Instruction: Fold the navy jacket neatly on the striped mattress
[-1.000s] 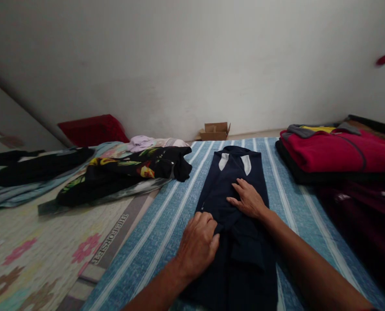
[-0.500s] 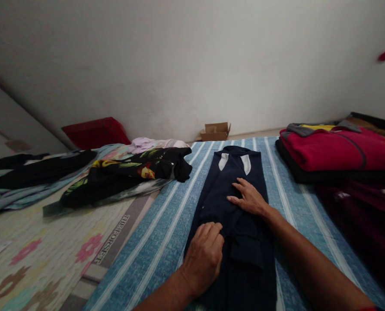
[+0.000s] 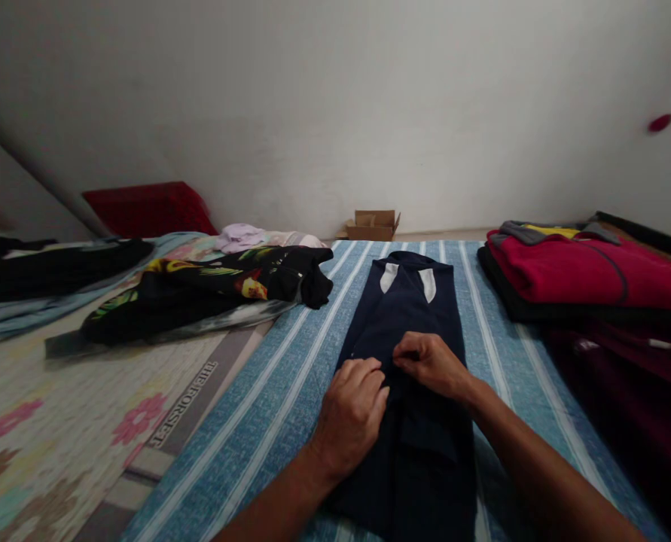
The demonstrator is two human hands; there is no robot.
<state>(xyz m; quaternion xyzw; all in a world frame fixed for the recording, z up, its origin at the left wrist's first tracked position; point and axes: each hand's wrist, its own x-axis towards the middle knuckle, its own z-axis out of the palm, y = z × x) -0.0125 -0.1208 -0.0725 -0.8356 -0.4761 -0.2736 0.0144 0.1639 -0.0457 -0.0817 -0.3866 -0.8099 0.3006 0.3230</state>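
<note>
A navy blue long-sleeved top, folded long and narrow, lies on the striped sheet with its collar end away from me. Two white patches show below the collar. My left hand is closed at the top's left side, its fingers bent together on the cloth. Close beside it, my right hand pinches the fabric near the middle, thumb and fingertips together. The bit of cloth between the fingers is mostly hidden.
The blue striped sheet spreads below. Left lie a black floral garment and other clothes on a flowered cover. Right are a folded pink-red garment and a maroon one. A cardboard box stands by the wall.
My right hand has drawn back toward me, and its spread fingers have closed into a pinch on the top. My left hand has shifted slightly forward along the cloth.
</note>
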